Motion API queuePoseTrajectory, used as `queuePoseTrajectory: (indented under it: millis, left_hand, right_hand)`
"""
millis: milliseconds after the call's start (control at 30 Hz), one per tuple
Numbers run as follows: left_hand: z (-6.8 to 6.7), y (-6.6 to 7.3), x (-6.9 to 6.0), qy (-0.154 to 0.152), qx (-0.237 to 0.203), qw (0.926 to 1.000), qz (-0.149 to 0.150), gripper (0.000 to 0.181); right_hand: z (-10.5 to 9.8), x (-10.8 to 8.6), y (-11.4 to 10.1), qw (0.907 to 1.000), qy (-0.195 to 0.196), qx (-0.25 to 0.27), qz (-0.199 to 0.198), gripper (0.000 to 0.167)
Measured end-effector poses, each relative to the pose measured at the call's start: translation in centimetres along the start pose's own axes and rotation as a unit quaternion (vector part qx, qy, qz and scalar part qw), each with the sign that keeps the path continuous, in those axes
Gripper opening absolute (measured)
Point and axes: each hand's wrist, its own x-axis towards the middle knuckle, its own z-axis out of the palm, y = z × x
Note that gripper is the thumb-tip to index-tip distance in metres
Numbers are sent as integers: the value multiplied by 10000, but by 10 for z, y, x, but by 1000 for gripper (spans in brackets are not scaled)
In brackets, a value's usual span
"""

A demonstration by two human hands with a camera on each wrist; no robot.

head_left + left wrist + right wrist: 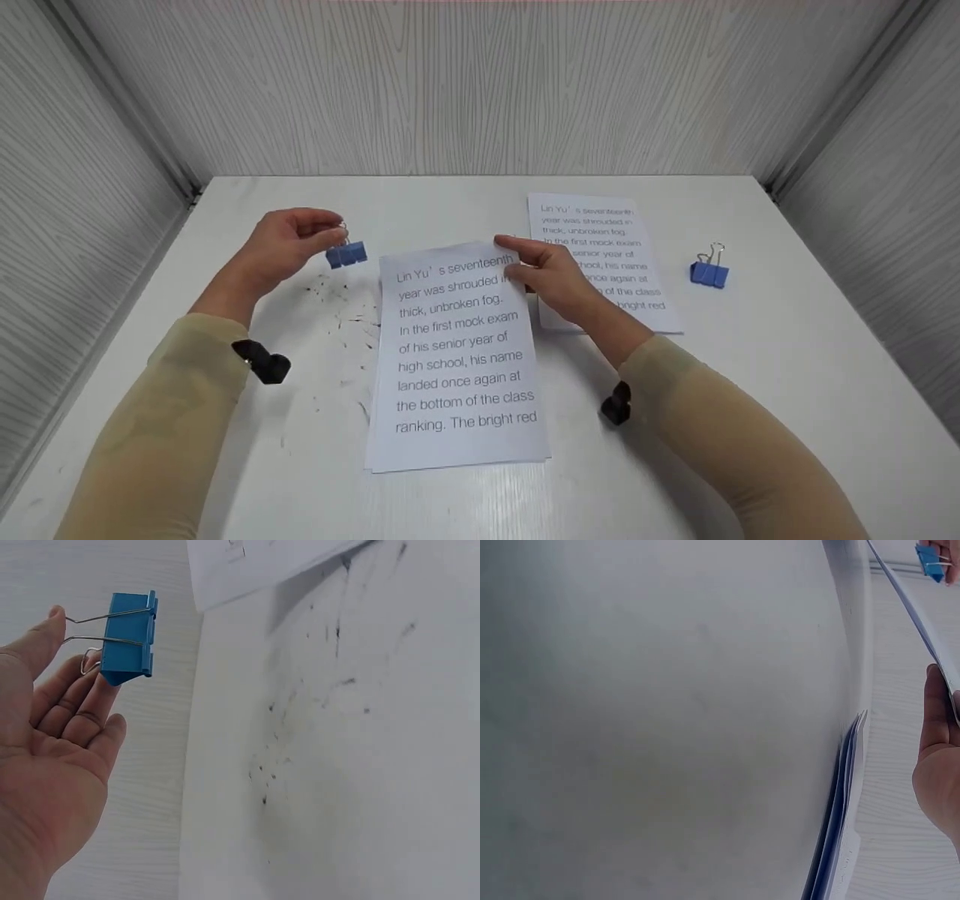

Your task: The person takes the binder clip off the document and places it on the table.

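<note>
Between thumb and fingers, my left hand [281,244] pinches a blue binder clip [346,254] by its wire handles. In the left wrist view the binder clip [127,637] hangs off the fingertips, and its mouth faces away from the palm. My right hand [555,277] grips the upper right edge of a stack of printed sheets [461,360], its thumb on the front. The far end of that stack is raised off the table. From the right wrist view, the fingers are behind the sheets [922,622]. The clip is left of the stack's top corner, apart from it.
A second stack of printed sheets [600,247] lies at the back right, partly behind my right hand. Farther right sits another blue binder clip [709,274] with its handles up. Dark marks [352,322] spot the white table [300,465]. Wood-grain panels [480,90] enclose the back and sides.
</note>
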Motion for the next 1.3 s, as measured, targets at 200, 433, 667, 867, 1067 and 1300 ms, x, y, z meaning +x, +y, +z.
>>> queuePoseTrajectory:
  millis: [200, 433, 667, 867, 1067, 1300]
  left_hand:
    - [-7, -20, -4, -249, 111, 9993, -270, 54]
    - [-8, -36, -5, -417, 335, 9978, -387, 62]
    - [-6, -46, -6, -518, 342, 9965, -560, 65]
    - [-3, -46, -4, -647, 436, 9952, -584, 68]
    - [-1, -50, -1, -774, 671, 9923, -690, 68]
    - [2, -50, 1, -795, 846, 9897, -837, 67]
  right_hand:
    - [-2, 1, 3, 9999, 22, -100, -19, 50]
    - [-2, 3, 6, 10000, 25, -56, 15, 51]
    - [-1, 3, 4, 10000, 13, -76, 41, 52]
    - [-2, 3, 5, 9999, -31, -39, 151, 54]
    - [0, 3, 5, 9999, -31, 14, 120, 55]
    - [1, 4, 5, 9997, 12, -123, 187, 55]
